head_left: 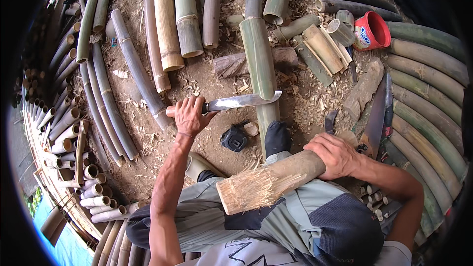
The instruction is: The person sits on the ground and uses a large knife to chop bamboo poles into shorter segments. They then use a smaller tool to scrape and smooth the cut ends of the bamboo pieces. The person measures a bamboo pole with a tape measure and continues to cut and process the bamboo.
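My left hand (189, 114) is wrapped round the wooden handle of a machete (241, 101). Its long blade points right and crosses the split green bamboo (258, 59) near the middle of the view; whether it bites into it I cannot tell. That bamboo passes over a rough log (230, 66), and its near end lies by my dark-socked foot (277, 137). Closed over the far right part of a thick wooden club (290, 172) is my right hand (335, 155). The club lies tilted above my lap, its left part frayed into pale fibres.
Bamboo poles (167, 19) lie at the back and left, with more poles (428, 81) along the right. A black tape measure (234, 138) sits on the chip-strewn ground. A handsaw (377, 113) and a red bucket (370, 32) are at the right. Cut bamboo ends (69, 116) are stacked far left.
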`<state>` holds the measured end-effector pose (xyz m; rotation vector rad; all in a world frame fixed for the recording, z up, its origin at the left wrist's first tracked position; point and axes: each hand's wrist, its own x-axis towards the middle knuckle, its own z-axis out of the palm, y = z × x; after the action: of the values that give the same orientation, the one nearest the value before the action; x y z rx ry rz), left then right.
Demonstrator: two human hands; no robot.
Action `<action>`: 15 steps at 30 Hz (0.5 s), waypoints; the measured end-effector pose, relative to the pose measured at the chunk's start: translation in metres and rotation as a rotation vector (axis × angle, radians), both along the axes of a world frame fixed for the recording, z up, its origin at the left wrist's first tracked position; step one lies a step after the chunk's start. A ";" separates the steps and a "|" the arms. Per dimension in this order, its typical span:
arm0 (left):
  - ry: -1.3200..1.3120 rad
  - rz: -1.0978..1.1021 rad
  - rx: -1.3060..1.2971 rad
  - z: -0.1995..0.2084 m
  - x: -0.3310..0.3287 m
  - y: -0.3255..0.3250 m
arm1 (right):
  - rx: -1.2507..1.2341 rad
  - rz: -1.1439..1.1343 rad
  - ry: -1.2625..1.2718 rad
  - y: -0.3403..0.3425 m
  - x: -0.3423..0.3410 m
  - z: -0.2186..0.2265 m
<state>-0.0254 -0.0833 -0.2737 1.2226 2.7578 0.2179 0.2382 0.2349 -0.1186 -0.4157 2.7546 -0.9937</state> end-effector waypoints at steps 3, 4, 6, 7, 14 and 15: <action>-0.515 0.286 0.208 0.001 -0.033 0.002 | 0.011 -0.168 -0.132 0.009 0.021 -0.006; -0.774 0.541 0.350 0.007 -0.046 0.010 | -0.035 -0.266 -0.317 0.012 0.023 -0.004; -0.727 0.490 0.270 0.026 -0.085 0.013 | -0.119 -0.440 -0.681 0.019 0.016 0.017; -0.609 0.380 0.149 0.041 -0.093 0.024 | -0.161 -0.499 -0.708 0.025 0.013 0.025; -0.448 -0.094 -0.372 0.058 -0.103 0.055 | -0.499 -0.758 -0.266 0.061 -0.019 0.033; -0.420 -0.086 -0.429 0.059 -0.104 0.054 | -0.530 -0.744 -0.213 0.061 -0.033 0.034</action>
<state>-0.1291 -0.0292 -0.2150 1.0350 2.2329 -0.1115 0.2050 0.2955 -0.0843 0.6771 2.4258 -1.8051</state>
